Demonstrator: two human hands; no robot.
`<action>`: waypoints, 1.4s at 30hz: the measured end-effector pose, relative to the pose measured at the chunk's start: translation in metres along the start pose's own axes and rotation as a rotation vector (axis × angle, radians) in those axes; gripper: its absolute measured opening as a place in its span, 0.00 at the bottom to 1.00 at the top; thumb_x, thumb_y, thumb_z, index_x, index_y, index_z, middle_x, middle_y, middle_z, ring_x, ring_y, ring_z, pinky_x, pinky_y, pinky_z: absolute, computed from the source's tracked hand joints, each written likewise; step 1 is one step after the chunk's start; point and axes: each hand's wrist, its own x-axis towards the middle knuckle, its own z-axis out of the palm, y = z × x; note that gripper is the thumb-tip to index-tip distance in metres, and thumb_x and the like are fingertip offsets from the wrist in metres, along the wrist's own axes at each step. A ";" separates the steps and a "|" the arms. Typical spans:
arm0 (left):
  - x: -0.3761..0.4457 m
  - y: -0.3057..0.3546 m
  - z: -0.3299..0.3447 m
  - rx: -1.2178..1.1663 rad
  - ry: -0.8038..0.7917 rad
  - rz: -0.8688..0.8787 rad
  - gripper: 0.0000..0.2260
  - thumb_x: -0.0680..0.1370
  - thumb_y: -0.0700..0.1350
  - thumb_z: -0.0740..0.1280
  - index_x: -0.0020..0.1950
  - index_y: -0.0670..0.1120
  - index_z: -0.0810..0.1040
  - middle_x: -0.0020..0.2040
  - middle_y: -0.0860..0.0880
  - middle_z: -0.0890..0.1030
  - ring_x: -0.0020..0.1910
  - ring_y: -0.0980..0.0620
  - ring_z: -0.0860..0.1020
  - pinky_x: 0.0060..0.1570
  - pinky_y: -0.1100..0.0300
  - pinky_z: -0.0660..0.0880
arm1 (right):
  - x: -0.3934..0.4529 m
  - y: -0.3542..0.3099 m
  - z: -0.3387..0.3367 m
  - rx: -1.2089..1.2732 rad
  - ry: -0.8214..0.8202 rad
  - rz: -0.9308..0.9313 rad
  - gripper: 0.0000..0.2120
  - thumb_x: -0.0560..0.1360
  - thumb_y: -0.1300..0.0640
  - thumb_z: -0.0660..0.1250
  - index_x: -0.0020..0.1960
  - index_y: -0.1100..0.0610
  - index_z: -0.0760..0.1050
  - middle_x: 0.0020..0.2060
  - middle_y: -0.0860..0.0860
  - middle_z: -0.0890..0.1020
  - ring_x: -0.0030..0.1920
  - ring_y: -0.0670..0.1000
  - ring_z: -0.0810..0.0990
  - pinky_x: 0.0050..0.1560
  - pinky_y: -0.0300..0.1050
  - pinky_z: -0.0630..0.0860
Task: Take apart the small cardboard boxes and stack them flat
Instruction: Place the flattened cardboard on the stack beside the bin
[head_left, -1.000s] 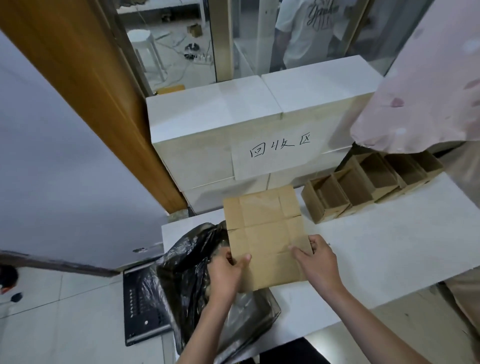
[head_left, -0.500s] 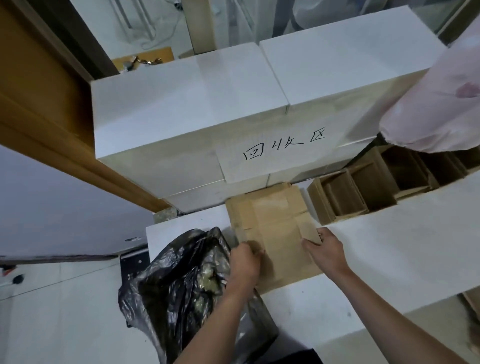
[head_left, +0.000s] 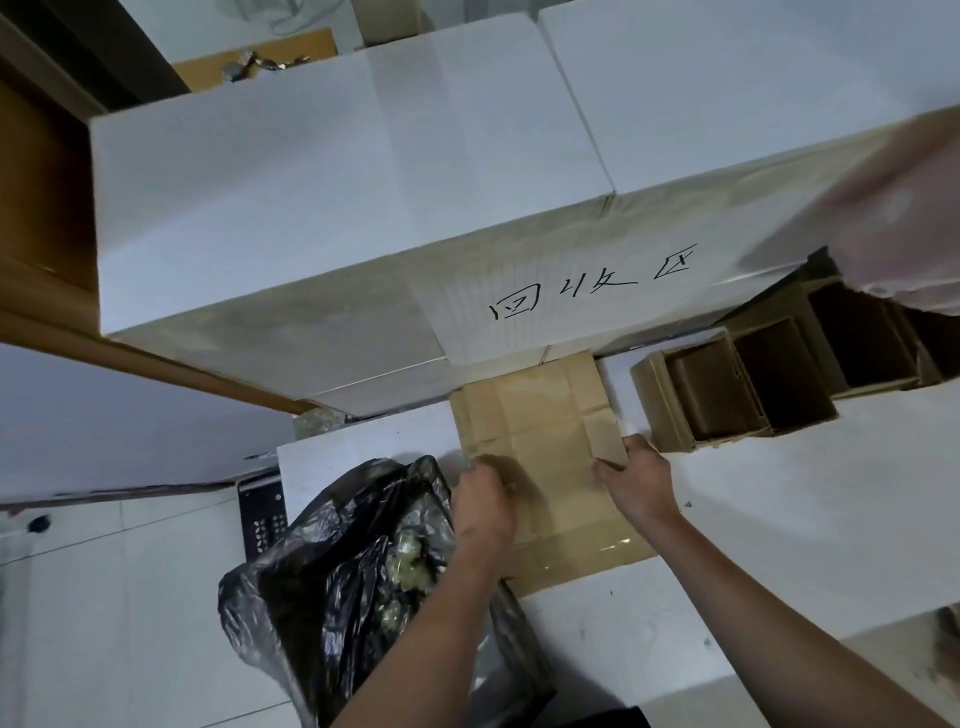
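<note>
A flattened brown cardboard box (head_left: 545, 426) lies on the white table (head_left: 779, 519), its far edge under the big white boxes (head_left: 363, 208). My left hand (head_left: 483, 504) grips its left edge with curled fingers. My right hand (head_left: 639, 473) holds its right edge at a side flap. To the right stands a row of open small cardboard boxes (head_left: 737, 389), their openings facing me.
A black plastic bag (head_left: 337, 571) sits at the table's left edge, against my left forearm. The white boxes carry a handwritten label (head_left: 587, 291). A pale pink sheet (head_left: 893, 234) overhangs the far right. A dark keyboard-like item (head_left: 262, 514) lies on the floor.
The flat cardboard has gone from raised in both hands down onto the table and forward against the white boxes. The camera has moved closer and looks down more steeply.
</note>
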 end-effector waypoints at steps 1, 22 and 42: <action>-0.001 0.001 0.002 0.009 0.017 0.001 0.14 0.81 0.40 0.67 0.66 0.38 0.73 0.61 0.41 0.79 0.57 0.43 0.80 0.58 0.52 0.78 | 0.000 0.000 0.001 -0.017 0.006 -0.008 0.18 0.75 0.54 0.73 0.59 0.61 0.72 0.51 0.57 0.81 0.52 0.58 0.81 0.45 0.41 0.77; 0.032 0.008 0.066 0.285 0.238 0.268 0.29 0.84 0.56 0.37 0.79 0.45 0.29 0.77 0.47 0.25 0.77 0.49 0.27 0.77 0.45 0.34 | 0.020 -0.001 0.051 -0.711 0.074 -0.604 0.30 0.83 0.45 0.39 0.80 0.56 0.35 0.79 0.52 0.36 0.79 0.50 0.36 0.79 0.54 0.47; -0.020 0.028 0.014 0.380 0.133 0.249 0.29 0.85 0.56 0.41 0.81 0.44 0.38 0.82 0.43 0.39 0.80 0.44 0.37 0.78 0.45 0.38 | -0.026 -0.044 -0.007 -0.576 -0.058 -0.459 0.32 0.82 0.45 0.52 0.81 0.54 0.45 0.81 0.53 0.47 0.80 0.51 0.47 0.78 0.47 0.49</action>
